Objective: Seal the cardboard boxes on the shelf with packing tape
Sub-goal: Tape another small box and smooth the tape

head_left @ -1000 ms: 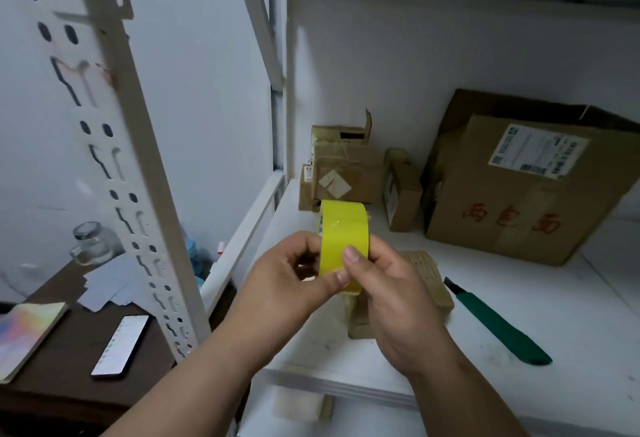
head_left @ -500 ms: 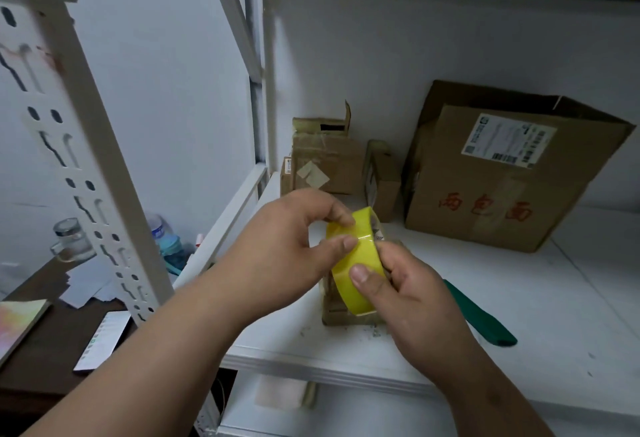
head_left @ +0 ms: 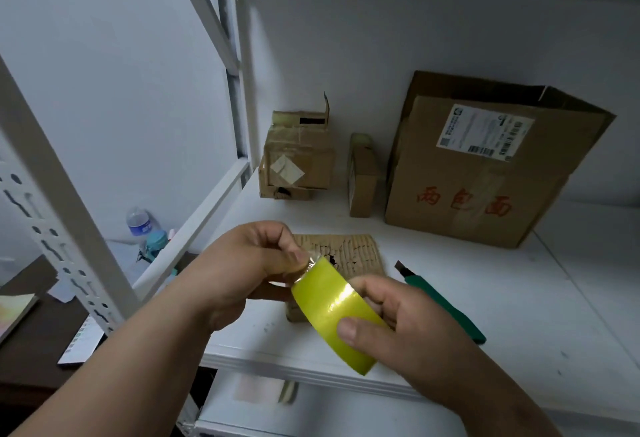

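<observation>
A yellow roll of packing tape (head_left: 334, 312) is held over the front of the white shelf (head_left: 519, 315). My right hand (head_left: 408, 336) grips the roll, thumb on its face. My left hand (head_left: 249, 270) pinches the loose clear end of the tape at the roll's upper edge. A small flat cardboard box (head_left: 343, 253) lies on the shelf just behind my hands. At the back stand a big brown box (head_left: 485, 173) with a label and red writing, a narrow upright box (head_left: 362, 176) and a stack of small boxes (head_left: 298, 159).
A green utility knife (head_left: 440, 301) lies on the shelf right of my hands. A perforated white upright (head_left: 52, 194) rises at the left. Beyond it a dark desk (head_left: 31, 336) holds a phone, papers and bottles (head_left: 140, 225).
The roll has tilted and dropped lower right in my right hand. My left hand has shifted to its upper edge and now pinches the tape's end. The view has turned, showing more of the shelf.
</observation>
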Motion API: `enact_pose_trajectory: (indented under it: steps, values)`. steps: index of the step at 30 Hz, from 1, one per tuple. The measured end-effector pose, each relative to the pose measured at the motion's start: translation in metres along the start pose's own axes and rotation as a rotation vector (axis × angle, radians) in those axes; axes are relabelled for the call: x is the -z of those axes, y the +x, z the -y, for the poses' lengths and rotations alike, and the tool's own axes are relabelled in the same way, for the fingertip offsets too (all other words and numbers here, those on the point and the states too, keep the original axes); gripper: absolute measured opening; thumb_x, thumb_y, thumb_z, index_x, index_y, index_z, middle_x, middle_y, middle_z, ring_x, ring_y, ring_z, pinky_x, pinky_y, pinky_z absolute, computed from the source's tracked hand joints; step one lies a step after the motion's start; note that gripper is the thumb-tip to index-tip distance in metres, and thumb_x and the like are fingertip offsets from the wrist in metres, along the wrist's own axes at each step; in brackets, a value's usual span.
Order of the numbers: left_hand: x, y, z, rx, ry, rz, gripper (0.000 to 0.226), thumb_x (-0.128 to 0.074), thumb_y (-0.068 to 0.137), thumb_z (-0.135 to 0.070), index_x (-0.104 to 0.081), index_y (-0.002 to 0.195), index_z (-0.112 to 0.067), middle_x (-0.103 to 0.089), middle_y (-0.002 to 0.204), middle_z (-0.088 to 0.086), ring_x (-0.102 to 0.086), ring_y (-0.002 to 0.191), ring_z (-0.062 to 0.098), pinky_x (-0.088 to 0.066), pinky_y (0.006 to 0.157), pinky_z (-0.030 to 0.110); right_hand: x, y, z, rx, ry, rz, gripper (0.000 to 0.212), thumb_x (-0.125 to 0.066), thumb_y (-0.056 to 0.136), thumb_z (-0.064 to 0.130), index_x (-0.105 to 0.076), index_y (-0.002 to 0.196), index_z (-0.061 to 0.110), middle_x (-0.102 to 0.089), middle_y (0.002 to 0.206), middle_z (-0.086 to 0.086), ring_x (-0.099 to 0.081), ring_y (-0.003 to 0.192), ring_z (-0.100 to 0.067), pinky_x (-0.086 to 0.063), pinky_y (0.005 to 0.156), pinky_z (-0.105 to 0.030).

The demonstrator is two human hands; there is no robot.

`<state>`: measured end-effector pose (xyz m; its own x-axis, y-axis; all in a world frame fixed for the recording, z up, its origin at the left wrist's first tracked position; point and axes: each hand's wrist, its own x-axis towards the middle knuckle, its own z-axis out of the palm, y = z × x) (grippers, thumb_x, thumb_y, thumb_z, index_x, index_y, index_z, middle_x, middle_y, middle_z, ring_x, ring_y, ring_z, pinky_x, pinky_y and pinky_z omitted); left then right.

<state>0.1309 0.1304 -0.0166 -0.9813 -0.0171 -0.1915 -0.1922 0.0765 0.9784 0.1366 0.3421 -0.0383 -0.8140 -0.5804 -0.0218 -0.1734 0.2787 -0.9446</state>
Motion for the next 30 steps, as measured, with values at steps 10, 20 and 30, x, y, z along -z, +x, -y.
enact_pose_trajectory:
  steps: [10, 20, 30]
  values:
    - [-0.009, 0.009, 0.003, -0.004, -0.008, -0.132, 0.016, -0.065, 0.086, 0.004, -0.061, 0.072, -0.002, -0.064, 0.079, 0.014, -0.061, 0.076, 0.025, -0.061, 0.072, 0.04, 0.028, 0.005, -0.009, 0.041, -0.05, 0.071, 0.034, -0.062, 0.072, 0.056, -0.063, 0.096, 0.031, -0.067, 0.086, -0.008, -0.062, 0.075, -0.026, -0.051, 0.07, -0.044]
    - [-0.01, 0.011, -0.019, -0.127, -0.007, -0.256, 0.022, -0.065, 0.088, 0.004, -0.06, 0.068, -0.005, -0.065, 0.07, 0.009, -0.065, 0.073, 0.024, -0.061, 0.072, 0.036, 0.046, 0.019, 0.012, 0.137, -0.279, 0.026, 0.034, -0.06, 0.073, 0.063, -0.061, 0.095, 0.037, -0.067, 0.081, 0.004, -0.062, 0.072, -0.009, -0.049, 0.068, -0.037]
    - [0.006, 0.031, -0.031, -0.363, 0.211, -0.433, 0.022, -0.075, 0.085, -0.018, -0.063, 0.067, -0.019, -0.069, 0.069, -0.006, -0.071, 0.081, 0.027, -0.055, 0.081, 0.049, 0.053, 0.046, 0.022, 0.131, -0.495, -0.193, 0.033, -0.055, 0.077, 0.065, -0.058, 0.092, 0.036, -0.064, 0.079, 0.007, -0.06, 0.068, -0.007, -0.046, 0.06, -0.034]
